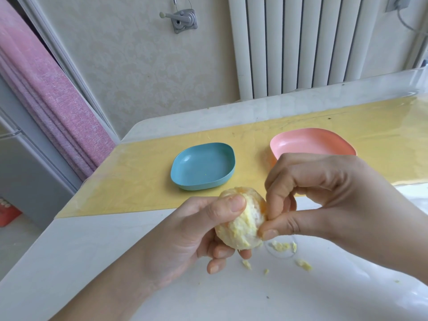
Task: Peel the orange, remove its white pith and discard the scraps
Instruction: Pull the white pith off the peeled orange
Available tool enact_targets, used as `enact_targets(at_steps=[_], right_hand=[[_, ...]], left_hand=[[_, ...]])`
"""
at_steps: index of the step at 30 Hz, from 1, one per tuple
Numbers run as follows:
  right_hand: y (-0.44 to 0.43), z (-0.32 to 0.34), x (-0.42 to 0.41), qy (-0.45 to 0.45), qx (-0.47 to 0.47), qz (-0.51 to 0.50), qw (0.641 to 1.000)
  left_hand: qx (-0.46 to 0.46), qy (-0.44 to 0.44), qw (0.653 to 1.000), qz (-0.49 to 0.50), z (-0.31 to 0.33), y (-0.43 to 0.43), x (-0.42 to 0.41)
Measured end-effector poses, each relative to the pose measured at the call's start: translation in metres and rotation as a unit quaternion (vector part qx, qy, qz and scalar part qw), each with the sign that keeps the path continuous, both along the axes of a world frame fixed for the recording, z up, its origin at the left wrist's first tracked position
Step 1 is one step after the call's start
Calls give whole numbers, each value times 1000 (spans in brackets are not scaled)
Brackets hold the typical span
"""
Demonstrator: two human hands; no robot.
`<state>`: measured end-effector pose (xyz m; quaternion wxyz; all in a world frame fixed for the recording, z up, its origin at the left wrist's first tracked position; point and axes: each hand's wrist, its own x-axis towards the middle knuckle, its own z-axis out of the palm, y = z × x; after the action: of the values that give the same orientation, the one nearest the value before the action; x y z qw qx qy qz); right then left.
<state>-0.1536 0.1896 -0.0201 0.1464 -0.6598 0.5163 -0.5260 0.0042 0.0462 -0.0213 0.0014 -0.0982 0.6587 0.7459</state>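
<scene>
Peeled, pith-coated pale yellow orange (pixel 240 218): held upright in left hand (pixel 185 232) grip; pith pinched at its right flank by right hand (pixel 324 193).

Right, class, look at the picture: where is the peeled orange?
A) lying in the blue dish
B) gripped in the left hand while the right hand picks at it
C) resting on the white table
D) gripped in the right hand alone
B: the left hand curls round the orange while the right hand pinches at its side; the blue dish holds no orange.
</scene>
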Motion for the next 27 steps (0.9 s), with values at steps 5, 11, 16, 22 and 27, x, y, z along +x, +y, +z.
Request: enact_targets(at_steps=[5,11,16,22,27], right_hand=[[1,0,2,39,-39,-37,998],[1,-1,1,108,-41,-54,992],[4,4,-5,147,27,6,989],[5,6,-8,197,69,17,978],[8,1,0,182,35,-43,982]], left_hand=[[14,-1,1000,2,2,0,0],[0,-22,1000,15,1,1,0],[-53,-73,996,-3,1,3,0],[-99,-116,988,-2,-3,4,-1],[-81,-116,990,11,-2,3,-1]])
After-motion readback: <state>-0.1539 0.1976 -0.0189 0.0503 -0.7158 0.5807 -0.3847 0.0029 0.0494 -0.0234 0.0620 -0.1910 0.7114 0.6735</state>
